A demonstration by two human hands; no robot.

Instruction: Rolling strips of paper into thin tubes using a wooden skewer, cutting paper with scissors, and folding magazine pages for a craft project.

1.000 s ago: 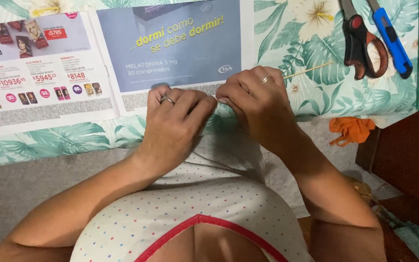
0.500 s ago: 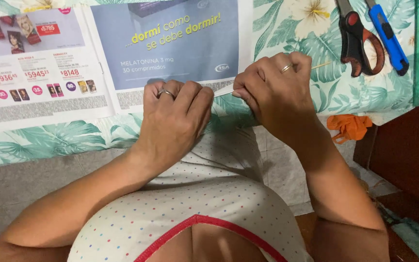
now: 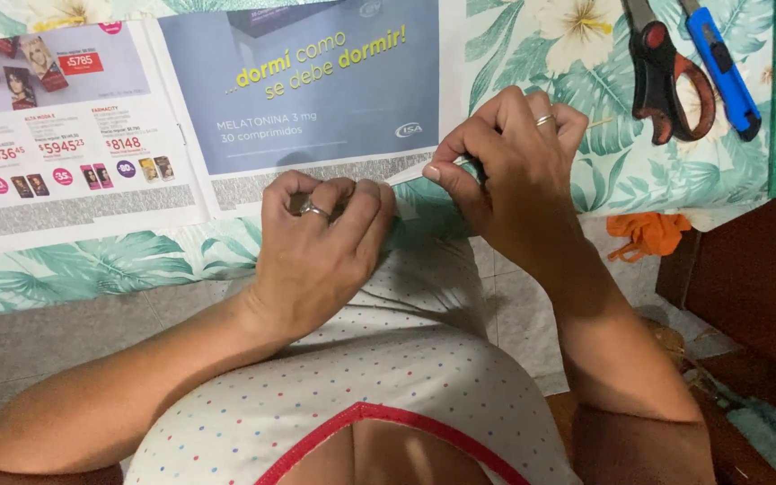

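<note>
Between left hand (image 3: 321, 242), right hand (image 3: 514, 166), paper strip (image 3: 410, 173)

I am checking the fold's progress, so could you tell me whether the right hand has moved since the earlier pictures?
Yes. The right hand has shifted to the right and slightly up, closer to the scissors, while the left hand sits at the paper's lower edge.

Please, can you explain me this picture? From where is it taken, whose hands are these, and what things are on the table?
The camera sits on a person's head and looks down at their own bare hands. The left hand and the right hand both pinch the near edge of a printed advertising sheet, which lies on a table with a leaf-patterned cloth. At the far right of the table lie scissors with red-and-black handles and a blue utility knife. An orange object sits below the table edge.
</note>
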